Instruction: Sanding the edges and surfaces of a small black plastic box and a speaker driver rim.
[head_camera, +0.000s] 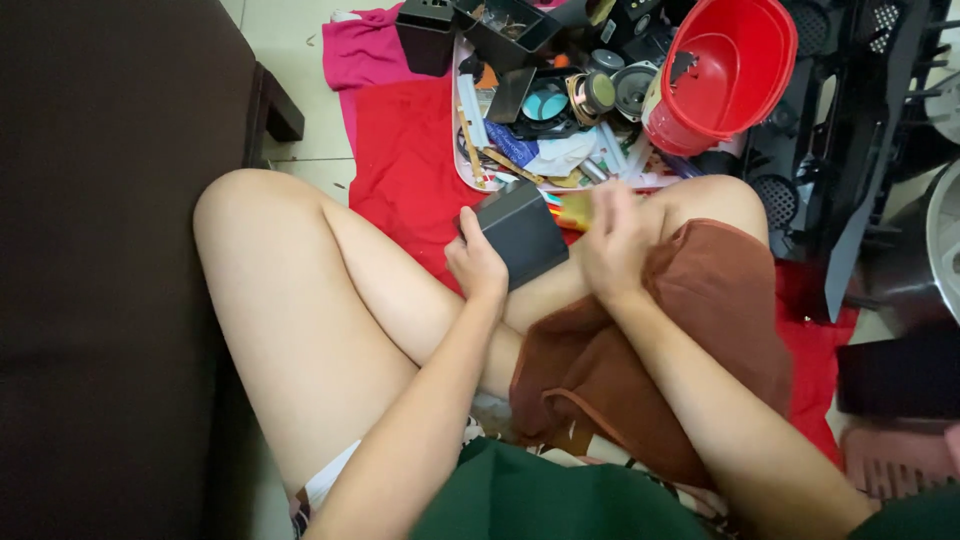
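Red cloth (405, 170) covered the tiled floor where I sat cross-legged, with a dark brown sofa (110, 250) close on my left. Beyond my knees lay a shallow white tray (462, 160) heaped with small round speaker drivers (596, 92), sticks and scraps of paper, and a red plastic bucket (722, 72) rested tipped on its side against the tray's far end, its mouth turned toward me.

My left hand (476, 262) held a small dark grey plastic box (520, 232) just above my crossed shins, thumb on its near face and fingers wrapped behind it, closed firmly. I judged the box was tilted that way to turn one side toward my other hand.

My right hand (612, 245) was blurred, fingers curled around a yellowish object with a red end (568, 210), whose tip met the box's right edge; what that object was I could not tell. Both hands stayed low over my lap, probably so my legs steadied them, and a brown cloth (690, 330) was draped over my right thigh beneath the right forearm.

Black plastic speaker housings (850, 130) were stacked at the right, near the bucket.
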